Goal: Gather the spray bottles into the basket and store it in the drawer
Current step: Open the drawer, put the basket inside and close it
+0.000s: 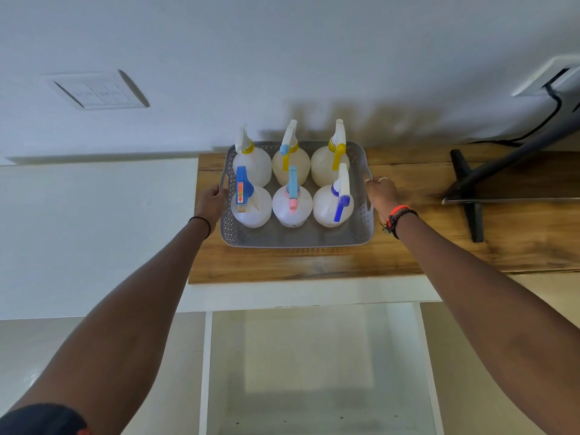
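Both hands, left hand [211, 200] and right hand [381, 193], grip the bottle-filled basket [298, 238] above the open drawer [314, 372].

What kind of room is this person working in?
Probably a room in a home, perhaps a living room or bedroom: a wooden-topped unit with an open drawer stands against a white wall with a switch plate, and what looks like a screen's stand rests on it.

Both arms stretched forward and slightly inward, elbows nearly straight. The left hand [211, 200] curled its fingers closed, knuckles up, a thin dark band on the wrist. The right hand [381, 194] mirrored it, fingers wrapped, beaded bracelets at the wrist.
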